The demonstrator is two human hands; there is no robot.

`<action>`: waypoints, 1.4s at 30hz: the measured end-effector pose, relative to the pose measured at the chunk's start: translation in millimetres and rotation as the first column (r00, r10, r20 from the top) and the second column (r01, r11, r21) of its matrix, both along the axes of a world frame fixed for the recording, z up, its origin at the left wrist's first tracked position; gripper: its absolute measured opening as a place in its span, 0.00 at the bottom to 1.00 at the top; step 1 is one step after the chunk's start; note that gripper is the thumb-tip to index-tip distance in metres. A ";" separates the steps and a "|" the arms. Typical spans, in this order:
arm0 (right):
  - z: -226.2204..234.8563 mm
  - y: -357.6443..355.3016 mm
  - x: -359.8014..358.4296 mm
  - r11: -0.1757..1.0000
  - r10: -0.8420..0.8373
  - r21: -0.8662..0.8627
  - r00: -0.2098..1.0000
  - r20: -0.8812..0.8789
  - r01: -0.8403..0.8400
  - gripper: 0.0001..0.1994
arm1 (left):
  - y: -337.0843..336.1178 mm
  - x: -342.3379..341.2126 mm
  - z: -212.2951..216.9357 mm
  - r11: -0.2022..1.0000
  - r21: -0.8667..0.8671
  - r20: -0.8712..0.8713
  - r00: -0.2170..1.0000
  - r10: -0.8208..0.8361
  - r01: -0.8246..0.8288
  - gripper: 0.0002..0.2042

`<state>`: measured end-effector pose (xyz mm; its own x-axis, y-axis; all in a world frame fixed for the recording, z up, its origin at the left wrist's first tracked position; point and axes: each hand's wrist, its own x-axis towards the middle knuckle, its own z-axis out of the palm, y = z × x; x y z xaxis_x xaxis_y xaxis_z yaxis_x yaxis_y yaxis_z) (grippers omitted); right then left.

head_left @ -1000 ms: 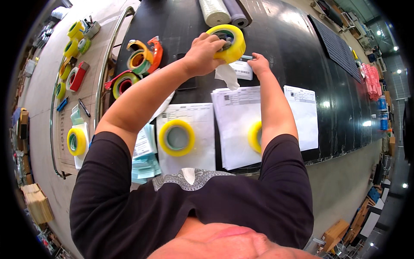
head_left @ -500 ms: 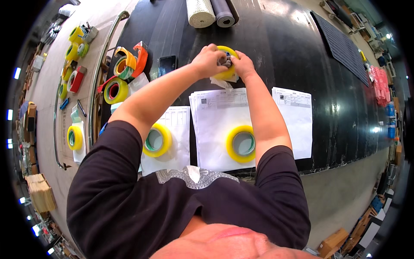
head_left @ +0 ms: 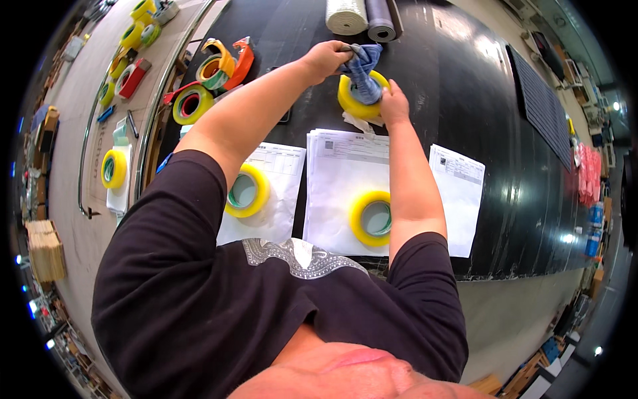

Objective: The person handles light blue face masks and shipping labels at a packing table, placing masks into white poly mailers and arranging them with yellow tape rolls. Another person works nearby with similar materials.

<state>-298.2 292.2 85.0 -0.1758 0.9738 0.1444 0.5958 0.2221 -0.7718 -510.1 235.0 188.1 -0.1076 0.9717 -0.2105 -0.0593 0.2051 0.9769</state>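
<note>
Up and to the left of a yellow tape roll [head_left: 345,100], my left hand [head_left: 325,58] pinches the upper end of a crumpled blue checked cloth [head_left: 364,81]. The cloth's lower end hangs into the roll's core. On the roll's right rim, my right hand [head_left: 395,104] grips with thumb and fingers. A torn whitish scrap [head_left: 359,123] shows just under the roll's near edge. Nearer to me, a second yellow tape roll [head_left: 356,226] lies on a paper stack [head_left: 325,183], and another yellow roll [head_left: 261,193] rests on the sheets to its left.
Orange and red tape dispensers [head_left: 234,65] stand at the table's left, beside a yellow roll with a red core [head_left: 203,101]. Rolled mats [head_left: 347,21] lie at the far edge. Printed sheets [head_left: 458,199] lie at the right, and a dark ribbed mat [head_left: 539,100] beyond.
My left hand has come out of the roll's core and risen up and left, drawing the blue cloth partly out. My right hand still holds the roll. The whole view has shifted slightly.
</note>
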 end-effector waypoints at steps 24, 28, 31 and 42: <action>71.1 -59.5 -10.5 0.776 0.196 0.211 0.544 0.816 -0.595 0.23 | -173.9 -124.9 26.2 0.919 -0.001 -0.953 0.278 -0.121 0.395 0.17; 88.9 -79.5 -23.4 0.717 0.194 0.434 0.754 0.627 -0.545 0.22 | -297.0 -148.4 33.4 0.983 -0.101 -0.913 0.379 -0.153 0.154 0.17; 106.9 -133.9 -35.1 0.752 0.327 0.412 0.834 0.445 -0.515 0.19 | -377.4 -167.1 46.2 0.995 -0.087 -0.888 0.457 -0.054 -0.053 0.14; 90.7 -336.7 -164.4 0.769 0.570 -0.196 0.792 -0.221 -0.608 0.22 | -472.3 -183.5 -29.5 0.889 -0.053 -0.578 0.740 0.344 -0.454 0.18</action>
